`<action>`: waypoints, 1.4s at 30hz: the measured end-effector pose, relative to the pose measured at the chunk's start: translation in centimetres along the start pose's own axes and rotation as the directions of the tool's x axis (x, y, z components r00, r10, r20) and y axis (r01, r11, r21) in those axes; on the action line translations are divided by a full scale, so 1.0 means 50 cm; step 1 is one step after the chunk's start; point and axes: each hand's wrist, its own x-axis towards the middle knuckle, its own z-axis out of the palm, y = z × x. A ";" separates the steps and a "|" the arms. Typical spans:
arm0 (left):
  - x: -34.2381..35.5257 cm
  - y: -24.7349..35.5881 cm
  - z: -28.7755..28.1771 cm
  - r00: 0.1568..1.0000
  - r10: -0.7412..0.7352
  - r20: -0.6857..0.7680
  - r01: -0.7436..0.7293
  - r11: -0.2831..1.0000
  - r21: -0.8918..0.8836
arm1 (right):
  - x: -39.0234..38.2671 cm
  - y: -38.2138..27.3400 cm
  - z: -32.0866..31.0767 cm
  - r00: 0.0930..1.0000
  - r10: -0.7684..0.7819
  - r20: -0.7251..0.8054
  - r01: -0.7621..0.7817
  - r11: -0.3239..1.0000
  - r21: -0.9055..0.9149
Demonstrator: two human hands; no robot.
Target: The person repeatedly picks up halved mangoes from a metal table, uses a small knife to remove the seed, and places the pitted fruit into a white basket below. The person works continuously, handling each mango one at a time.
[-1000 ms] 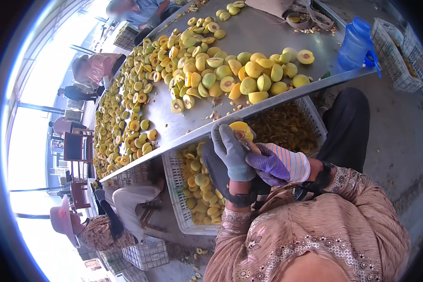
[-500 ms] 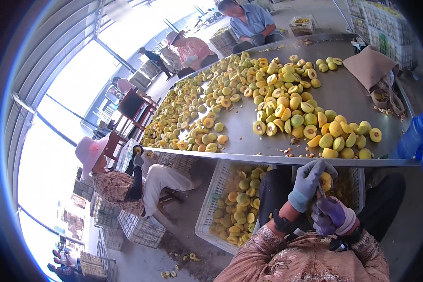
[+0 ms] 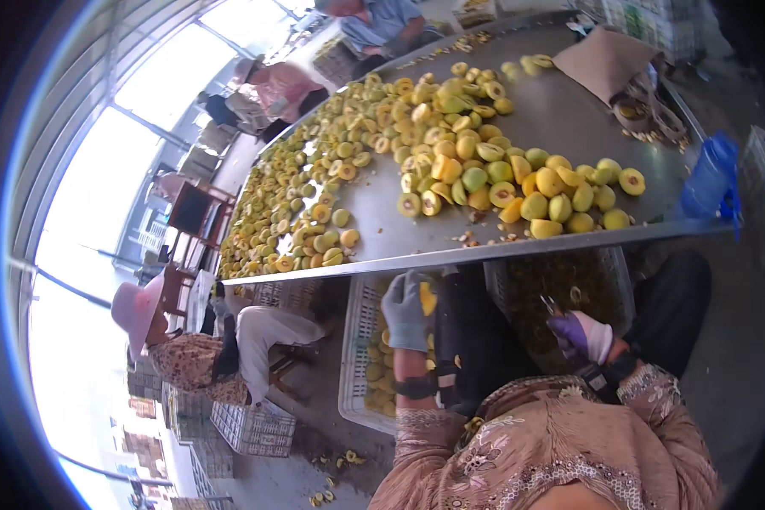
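My left hand [image 3: 405, 313], in a grey glove, is over the white crate [image 3: 354, 361] to the left of my legs. Its fingers are closed on a yellow peach half [image 3: 427, 297]. Peach halves [image 3: 381, 374] lie in that crate, partly hidden by my hand and arm. My right hand [image 3: 583, 337], in a purple glove, is closed around a small metal hand tool [image 3: 550, 304] with a narrow, forked-looking tip, above a second crate [image 3: 627, 285] between my knees. Dark bits lie in this one, their kind unclear.
A metal table [image 3: 382, 242] ahead bears heaped peach halves [image 3: 476, 161], loose stones, a brown cloth bag [image 3: 608, 64] and a blue bottle [image 3: 711, 178]. A person in a pink hat [image 3: 138, 308] sits at left; others work across the table. Stacked crates [image 3: 253, 425] stand at left.
My hands have parted: the left has moved left with a peach half to the left crate, while the right stays low with the tool. The view has shifted, too.
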 end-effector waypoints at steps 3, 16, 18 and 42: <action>0.030 -0.027 -0.064 0.978 0.158 0.138 -0.179 0.288 0.941 | 0.015 0.007 -0.001 0.994 0.067 -0.088 -0.075 0.994 -0.082; 0.160 0.021 0.359 0.765 -0.033 0.643 -0.566 0.443 0.696 | -0.014 -0.009 -0.010 0.998 -0.032 -0.061 0.041 0.989 0.141; 0.157 0.012 0.384 0.746 -0.046 0.664 -0.564 0.486 0.668 | -0.005 -0.008 -0.011 0.997 -0.043 -0.057 0.049 0.993 0.109; -0.040 0.105 0.183 0.848 0.112 0.519 0.415 0.470 -0.779 | -0.123 -0.170 0.142 0.950 -0.312 0.008 0.312 0.947 -0.079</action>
